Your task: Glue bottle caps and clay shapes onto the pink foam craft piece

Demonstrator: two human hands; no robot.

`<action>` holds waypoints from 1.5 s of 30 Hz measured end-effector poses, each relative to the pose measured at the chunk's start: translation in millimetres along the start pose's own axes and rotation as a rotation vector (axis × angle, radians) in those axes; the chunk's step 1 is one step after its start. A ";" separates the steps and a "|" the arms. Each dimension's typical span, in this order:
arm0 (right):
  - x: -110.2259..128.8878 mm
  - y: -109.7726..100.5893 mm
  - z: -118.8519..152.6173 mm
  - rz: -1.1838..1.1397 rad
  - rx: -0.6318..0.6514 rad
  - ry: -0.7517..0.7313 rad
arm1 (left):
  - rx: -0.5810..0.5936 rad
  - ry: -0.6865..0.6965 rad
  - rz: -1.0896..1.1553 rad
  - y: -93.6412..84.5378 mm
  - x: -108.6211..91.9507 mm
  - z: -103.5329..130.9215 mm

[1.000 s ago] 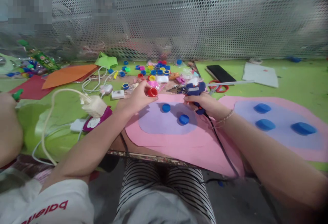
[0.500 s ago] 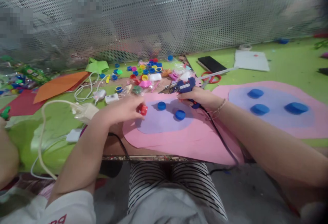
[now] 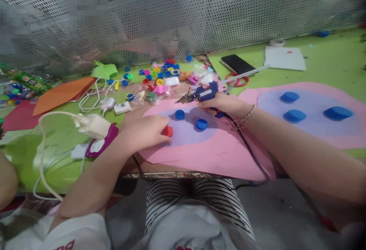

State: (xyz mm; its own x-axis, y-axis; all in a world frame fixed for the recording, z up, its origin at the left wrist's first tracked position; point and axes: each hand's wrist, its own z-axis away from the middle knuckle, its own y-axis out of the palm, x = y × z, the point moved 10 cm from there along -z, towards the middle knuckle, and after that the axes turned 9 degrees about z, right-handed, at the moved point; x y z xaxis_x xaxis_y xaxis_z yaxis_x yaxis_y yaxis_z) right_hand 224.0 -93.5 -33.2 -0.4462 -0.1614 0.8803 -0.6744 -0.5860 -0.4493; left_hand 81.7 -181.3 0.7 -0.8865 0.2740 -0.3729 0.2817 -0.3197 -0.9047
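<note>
Between thumb and fingers, my left hand [image 3: 148, 131] grips a red bottle cap [image 3: 167, 131] over the left part of a purple paper shape [image 3: 185, 137]. That shape lies on a larger pink paper sheet [image 3: 183, 158]. Two blue caps, a rear one [image 3: 180, 114] and a nearer one [image 3: 201, 124], sit on the purple paper. My right hand [image 3: 223, 104] is wrapped round a blue hot glue gun [image 3: 207, 93] whose nozzle points left, above the far edge of the paper. The gun's black cord [image 3: 248, 147] runs across the pink sheet towards me.
At right, another pink sheet [image 3: 320, 86] bears purple paper and three blue caps. Many loose caps [image 3: 160, 75] lie behind my hands. Red scissors [image 3: 240, 81], a black phone [image 3: 238, 64] and a power strip [image 3: 104, 143] with plugs lie around. Another person's arm [image 3: 7, 179] shows at left.
My left hand has moved right and slightly nearer me with the red cap, now over the purple paper. My right hand keeps the glue gun in nearly the same place.
</note>
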 end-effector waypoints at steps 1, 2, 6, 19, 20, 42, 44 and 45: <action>0.8 -0.1 0.1 -0.003 -0.002 -0.005 | -0.014 -0.010 0.004 -0.9 2.4 -0.5; 1.8 -0.6 0.4 -0.006 -0.009 -0.007 | -0.027 -0.020 0.016 -2.0 4.8 -0.6; 8.1 -4.0 3.4 0.003 -0.051 -0.018 | -0.067 -0.059 0.086 -6.4 14.2 0.2; 8.7 -5.3 2.5 0.010 -0.073 -0.027 | 0.049 -0.032 -0.267 8.5 8.1 -5.0; 8.6 -4.7 2.4 0.013 -0.066 -0.025 | 0.047 -0.029 -0.282 8.7 6.3 -5.3; 5.7 -3.7 1.1 -0.023 -0.067 -0.024 | -0.048 0.076 -0.268 2.9 -12.7 -10.7; 3.9 -4.3 1.7 -0.022 -0.074 -0.011 | 0.012 0.130 -0.291 13.8 -19.3 -12.6; 3.0 -4.3 1.7 -0.025 -0.075 -0.009 | 0.040 0.152 -0.296 18.6 -20.8 -13.8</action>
State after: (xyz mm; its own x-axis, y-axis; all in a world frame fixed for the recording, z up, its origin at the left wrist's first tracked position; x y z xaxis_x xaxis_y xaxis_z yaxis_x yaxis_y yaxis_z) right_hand 226.5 -92.8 -28.4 -0.4237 -0.1553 0.8924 -0.7273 -0.5289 -0.4374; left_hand 110.4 -180.5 -11.3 -0.8620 0.4915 -0.1243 0.0026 -0.2409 -0.9706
